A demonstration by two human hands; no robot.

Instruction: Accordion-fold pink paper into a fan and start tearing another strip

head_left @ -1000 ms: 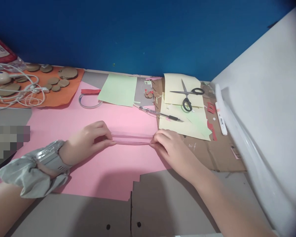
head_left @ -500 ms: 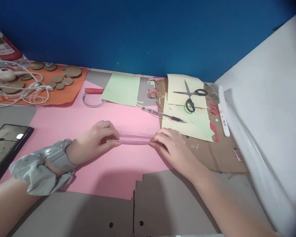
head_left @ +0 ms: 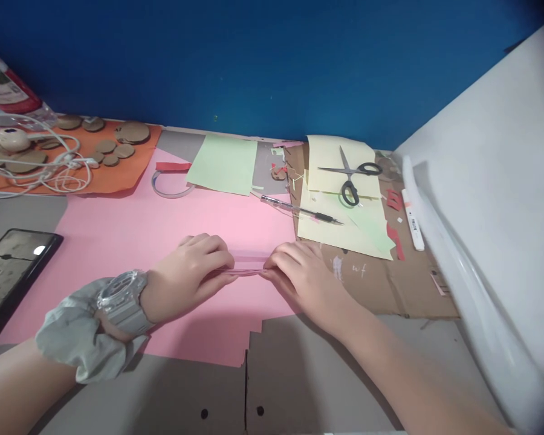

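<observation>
Between my two hands stretches a narrow strip of folded pink paper (head_left: 248, 272), its layers seen edge-on. My left hand (head_left: 194, 266), with a grey watch (head_left: 124, 300) and a pale scrunchie (head_left: 84, 338) at its wrist, pinches the strip's left part. My right hand (head_left: 299, 272) pinches the right part, fingers curled over it. The strip is held just over a large pink sheet (head_left: 163, 223) on the table. Both ends of the strip are hidden inside my fingers.
Scissors (head_left: 350, 172) lie open on yellow paper (head_left: 320, 157); a pen (head_left: 299, 209) is beside them. A green sheet (head_left: 224, 163), a marker (head_left: 412, 220) and cardboard (head_left: 372, 284) surround the pink sheet. At left are a phone (head_left: 16, 278), earphones (head_left: 68, 160) and a bottle (head_left: 9, 84).
My hands have come closer together along the strip and slightly nearer to me, leaving a shorter stretch showing. My left wrist has turned, so the watch face now shows.
</observation>
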